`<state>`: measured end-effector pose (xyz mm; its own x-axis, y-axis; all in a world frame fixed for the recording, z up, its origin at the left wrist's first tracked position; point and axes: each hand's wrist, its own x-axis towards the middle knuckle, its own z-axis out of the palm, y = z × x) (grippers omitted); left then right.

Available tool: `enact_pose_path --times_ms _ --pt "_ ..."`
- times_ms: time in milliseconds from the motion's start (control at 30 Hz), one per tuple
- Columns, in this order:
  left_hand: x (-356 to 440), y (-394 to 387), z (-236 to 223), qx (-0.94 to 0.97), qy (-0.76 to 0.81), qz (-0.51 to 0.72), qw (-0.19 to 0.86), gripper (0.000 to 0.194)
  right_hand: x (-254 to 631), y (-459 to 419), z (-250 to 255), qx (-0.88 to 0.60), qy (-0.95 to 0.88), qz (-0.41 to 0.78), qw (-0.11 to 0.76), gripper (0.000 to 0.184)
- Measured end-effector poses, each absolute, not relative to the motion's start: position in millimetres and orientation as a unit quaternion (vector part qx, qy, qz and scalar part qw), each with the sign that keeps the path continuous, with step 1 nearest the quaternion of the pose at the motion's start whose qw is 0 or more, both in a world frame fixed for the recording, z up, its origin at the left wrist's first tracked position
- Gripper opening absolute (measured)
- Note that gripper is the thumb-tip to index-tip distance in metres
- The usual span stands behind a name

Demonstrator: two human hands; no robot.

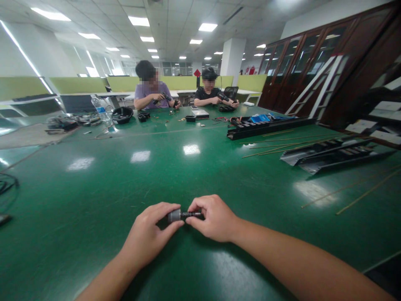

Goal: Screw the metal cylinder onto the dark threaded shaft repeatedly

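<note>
Low in the middle of the head view, a short grey cylinder (pixel 174 215) lies on its side with a thin dark ridged shaft (pixel 190 214) extending from its right end. Its exact kind I cannot make out. My left hand (pixel 154 225) pinches the cylinder between thumb and fingers. From the other side, the thumb and fingers of my right hand (pixel 213 217) close around the shaft's far end and hide its tip. Both hands are close together just over the green tabletop (pixel 163 175).
Across the table sit two people (pixel 153 93) (pixel 210 93), each holding a dark tool. A plastic bottle (pixel 102 110) and clutter stand far left. On the right lie black metal channels (pixel 316 156), thin rods (pixel 275 149) and, behind, a stepladder (pixel 328 88). Cables (pixel 8 184) lie at the left edge.
</note>
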<state>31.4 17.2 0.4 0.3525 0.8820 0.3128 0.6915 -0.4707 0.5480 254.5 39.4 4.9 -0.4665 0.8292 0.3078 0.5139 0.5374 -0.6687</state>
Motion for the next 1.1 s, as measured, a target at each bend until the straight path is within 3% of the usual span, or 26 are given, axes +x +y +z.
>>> enact_pose_path --times_ms 1100 --pt "27.4 20.1 1.3 0.798 0.491 0.307 0.164 0.028 253.2 40.3 3.3 -0.444 -0.778 0.306 0.323 0.008"
